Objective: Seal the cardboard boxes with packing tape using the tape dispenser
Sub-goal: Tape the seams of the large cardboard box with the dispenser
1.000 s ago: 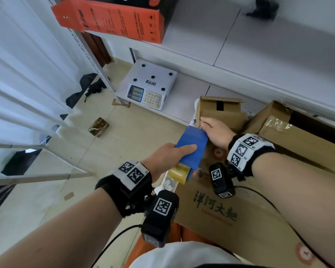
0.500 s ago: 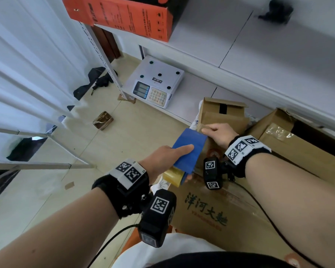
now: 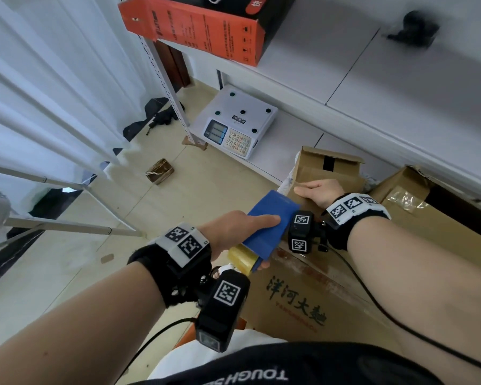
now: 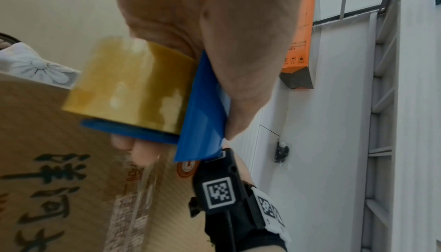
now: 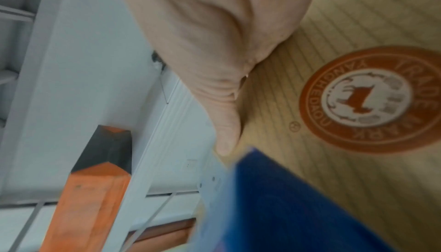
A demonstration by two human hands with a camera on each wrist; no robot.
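Head view: left hand [image 3: 233, 232] grips the blue tape dispenser [image 3: 270, 223] at the printed cardboard box's [image 3: 303, 295] far edge; right hand [image 3: 317, 191] lies there with straight fingers. Left wrist view: yellowish tape roll [image 4: 128, 86] sits in the dispenser, just above the box. Right wrist view: thumb [image 5: 226, 133] touches the box.

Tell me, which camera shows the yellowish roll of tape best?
The left wrist view: the tape roll fills the frame, seated on the blue dispenser held by the left hand. The head view shows only a sliver; the right wrist view only blurred blue.
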